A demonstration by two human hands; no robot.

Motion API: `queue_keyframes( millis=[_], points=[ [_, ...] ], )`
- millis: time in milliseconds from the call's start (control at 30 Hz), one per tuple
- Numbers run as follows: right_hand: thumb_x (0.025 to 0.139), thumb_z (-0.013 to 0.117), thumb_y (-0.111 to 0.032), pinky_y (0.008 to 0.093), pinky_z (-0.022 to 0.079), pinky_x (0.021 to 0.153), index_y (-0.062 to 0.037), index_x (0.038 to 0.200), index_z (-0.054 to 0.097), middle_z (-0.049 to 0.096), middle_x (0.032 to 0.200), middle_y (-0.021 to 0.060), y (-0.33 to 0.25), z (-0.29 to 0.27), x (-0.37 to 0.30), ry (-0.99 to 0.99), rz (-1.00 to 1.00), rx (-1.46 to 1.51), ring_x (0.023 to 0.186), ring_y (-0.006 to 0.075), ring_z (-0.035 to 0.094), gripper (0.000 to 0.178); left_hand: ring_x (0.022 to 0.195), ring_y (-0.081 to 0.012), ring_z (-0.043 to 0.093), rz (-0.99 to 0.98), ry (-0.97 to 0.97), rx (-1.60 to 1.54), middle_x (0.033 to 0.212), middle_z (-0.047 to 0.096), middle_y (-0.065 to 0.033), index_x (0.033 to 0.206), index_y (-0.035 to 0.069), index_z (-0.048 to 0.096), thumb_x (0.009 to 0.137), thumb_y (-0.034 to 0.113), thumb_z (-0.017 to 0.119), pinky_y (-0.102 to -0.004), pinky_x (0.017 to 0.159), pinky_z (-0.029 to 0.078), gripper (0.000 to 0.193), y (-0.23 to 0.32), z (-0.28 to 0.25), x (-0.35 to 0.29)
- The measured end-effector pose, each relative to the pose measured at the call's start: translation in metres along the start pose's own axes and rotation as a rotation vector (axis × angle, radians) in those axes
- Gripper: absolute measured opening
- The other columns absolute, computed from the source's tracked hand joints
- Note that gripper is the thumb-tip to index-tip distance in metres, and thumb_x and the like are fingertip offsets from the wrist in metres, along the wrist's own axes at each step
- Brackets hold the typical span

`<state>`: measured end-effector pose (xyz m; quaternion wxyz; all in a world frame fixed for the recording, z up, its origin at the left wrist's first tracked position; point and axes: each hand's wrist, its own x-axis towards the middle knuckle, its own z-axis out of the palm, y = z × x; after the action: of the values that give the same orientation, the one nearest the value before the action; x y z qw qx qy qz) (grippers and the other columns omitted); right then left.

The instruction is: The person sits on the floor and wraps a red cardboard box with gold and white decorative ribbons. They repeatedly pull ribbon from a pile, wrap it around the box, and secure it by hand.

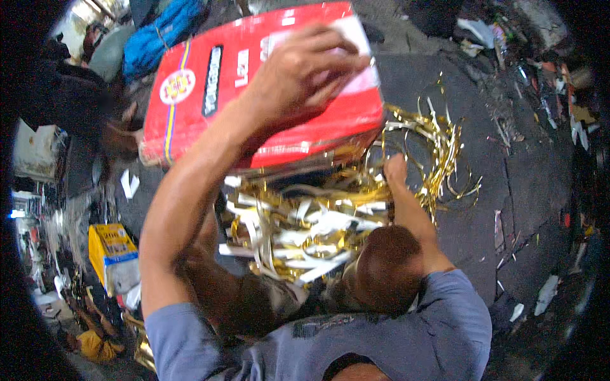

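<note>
A large red printed box (184, 124) lies tilted in front of me, with a pale pink-white patch at its right end. Over that patch is my left hand (311, 63), its fingers bent and thumb and fingertips close together; blur hides whether anything is between them. My right hand (395, 169) is low beside the box's near right corner, closed around some gold strips, with its fingertips partly hidden. A tangled heap of gold and white strips (318, 222) fills the space between my knees and the box. More gold strips (445, 152) curl out to the right.
Dark flooring (470, 241) carries scattered scraps on the right. A yellow, blue and white package (114, 254) stands at the left. Beyond the box lies a blue bundle (162, 38). A white scrap (129, 183) rests left of the box, and litter lines the far right.
</note>
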<state>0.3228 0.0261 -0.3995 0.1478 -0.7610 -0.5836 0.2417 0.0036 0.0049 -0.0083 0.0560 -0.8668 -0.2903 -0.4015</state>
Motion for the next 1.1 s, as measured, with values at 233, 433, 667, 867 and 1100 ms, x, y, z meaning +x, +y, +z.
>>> queue_keyframes(
  millis=[233, 433, 667, 867, 1100],
  points=[
    [0.095, 0.067, -0.036, 0.0492, 0.061, 0.072, 0.0037, 0.106, 0.072, 0.078, 0.093, 0.0193, 0.075, 0.004, 0.028, 0.286, 0.191, -0.307, 0.082, 0.0413, 0.076, 0.041, 0.154, -0.0413, 0.032, -0.113, -0.236, 0.169, 0.156, 0.053, -0.0156, 0.146, 0.017, 0.063, 0.104, 0.048, 0.056, -0.0580, 0.125, 0.026, 0.053, 0.001, 0.008, 0.004],
    [0.100, 0.063, -0.045, 0.0546, 0.050, 0.100, 0.0056, 0.126, 0.063, 0.068, 0.121, 0.0281, 0.094, -0.028, -0.006, 0.536, 0.345, 0.071, 0.115, 0.0450, 0.065, 0.057, 0.150, -0.0431, 0.038, -0.086, -0.213, -0.026, 0.159, 0.048, -0.0214, 0.149, 0.013, 0.058, 0.102, 0.054, 0.053, -0.0543, 0.124, 0.031, 0.063, -0.003, 0.015, 0.012],
    [0.085, 0.078, -0.031, 0.0523, 0.051, 0.093, -0.0040, 0.097, 0.076, 0.070, 0.103, 0.0214, 0.003, 0.029, -0.137, -0.141, -0.657, -0.213, 0.106, 0.0407, 0.063, 0.030, 0.122, -0.0351, 0.064, -0.025, 0.001, 0.079, 0.132, 0.067, -0.0134, 0.132, 0.014, 0.071, 0.093, 0.031, 0.073, -0.0453, 0.101, 0.054, 0.042, 0.013, 0.008, 0.014],
    [0.088, 0.069, -0.029, 0.0463, 0.055, 0.082, -0.0036, 0.095, 0.077, 0.074, 0.092, 0.0178, -0.064, -0.014, -0.132, -0.574, -0.654, -0.119, 0.086, 0.0323, 0.069, 0.027, 0.105, -0.0353, 0.071, -0.178, -0.326, -0.112, 0.114, 0.071, -0.0188, 0.123, 0.003, 0.074, 0.079, 0.003, 0.076, -0.0425, 0.087, 0.057, 0.044, 0.111, -0.026, -0.011],
    [0.092, 0.062, -0.030, 0.0449, 0.050, 0.063, 0.0039, 0.086, 0.071, 0.070, 0.075, 0.0198, -0.228, -0.252, -0.150, -0.746, -1.406, 0.311, 0.064, 0.0251, 0.062, 0.036, 0.114, -0.0233, 0.064, -0.972, -0.306, -0.846, 0.123, 0.066, -0.0129, 0.135, -0.002, 0.059, 0.092, 0.008, 0.068, -0.0387, 0.099, 0.053, 0.045, 0.139, -0.017, -0.054]
  ],
)
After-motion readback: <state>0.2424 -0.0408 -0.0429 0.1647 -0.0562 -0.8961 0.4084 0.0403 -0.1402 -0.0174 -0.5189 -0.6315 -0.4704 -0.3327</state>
